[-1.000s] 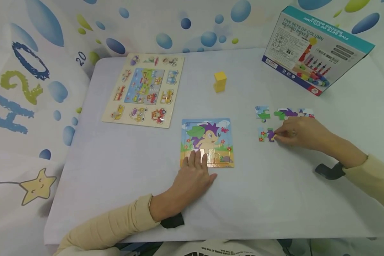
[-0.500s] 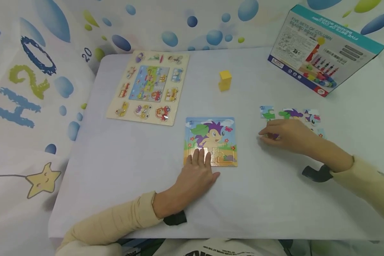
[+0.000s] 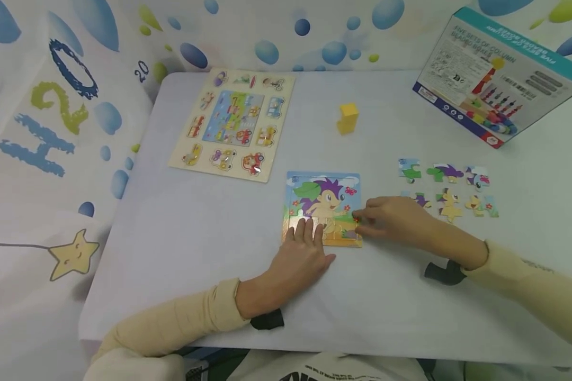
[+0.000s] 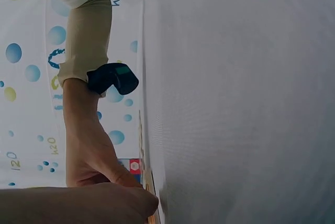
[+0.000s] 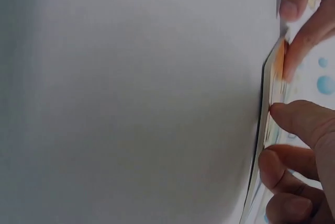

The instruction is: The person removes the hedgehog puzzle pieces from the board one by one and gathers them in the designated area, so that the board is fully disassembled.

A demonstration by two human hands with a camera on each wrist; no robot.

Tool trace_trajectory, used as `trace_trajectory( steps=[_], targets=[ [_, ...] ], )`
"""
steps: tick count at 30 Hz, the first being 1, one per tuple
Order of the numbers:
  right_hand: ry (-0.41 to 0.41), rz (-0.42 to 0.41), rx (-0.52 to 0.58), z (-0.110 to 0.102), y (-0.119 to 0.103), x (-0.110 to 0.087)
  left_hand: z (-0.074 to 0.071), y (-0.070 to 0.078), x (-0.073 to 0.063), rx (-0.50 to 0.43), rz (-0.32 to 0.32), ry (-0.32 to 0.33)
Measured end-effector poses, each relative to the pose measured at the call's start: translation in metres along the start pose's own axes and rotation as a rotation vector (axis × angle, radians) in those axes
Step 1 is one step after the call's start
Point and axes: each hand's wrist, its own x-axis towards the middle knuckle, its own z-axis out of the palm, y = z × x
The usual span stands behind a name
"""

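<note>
A square puzzle board (image 3: 321,176) with a purple-haired hedgehog picture lies in the middle of the table. My left hand (image 3: 301,264) rests its extended fingers on the board's lower left part, thumb out to the side past the front edge. At the board's right edge is my right hand (image 3: 400,222), its thumb and index fingertips touching the edge a little apart. The right wrist view shows that thumb (image 5: 298,119) against the board's side, with the other fingers bent. Loose puzzle pieces (image 3: 450,203) with parts of a hedgehog picture lie in two rows farther right.
A wooden vehicle puzzle (image 3: 181,159) lies at the back left. Yellow blocks (image 3: 348,119) stand behind the hedgehog board. A large toy box (image 3: 495,84) is at the back right. The white table (image 3: 209,227) ends near the person's body.
My right hand has moved left from the loose pieces to the right edge of the hedgehog board, leaving the pieces on the table. My left hand stays on the board.
</note>
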Motion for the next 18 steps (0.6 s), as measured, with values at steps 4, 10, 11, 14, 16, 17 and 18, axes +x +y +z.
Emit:
trace_trajectory(
  steps=[4,10,11,14,16,17,18],
  targets=[
    [-0.021,0.038,-0.015,0.003,-0.006,-0.001,-0.001,-0.001,0.003,0.012,0.011,0.001],
    [-0.027,0.038,-0.013,0.005,-0.011,-0.001,0.000,-0.002,0.005,0.006,0.013,-0.013],
    [-0.028,0.038,-0.011,0.005,-0.012,-0.001,0.000,-0.002,0.004,0.001,0.012,-0.014],
    [-0.042,0.057,0.016,0.004,-0.014,0.000,0.000,-0.002,0.003,-0.021,0.002,-0.019],
    [-0.054,0.086,0.040,0.004,-0.016,0.002,-0.001,-0.001,0.003,-0.035,-0.007,-0.018],
    [-0.059,0.103,0.056,0.003,-0.017,0.002,-0.001,-0.001,0.002,-0.040,-0.010,-0.016],
    [-0.063,0.122,0.068,0.003,-0.017,0.003,-0.001,-0.001,0.002,-0.043,-0.013,-0.013]
  ],
)
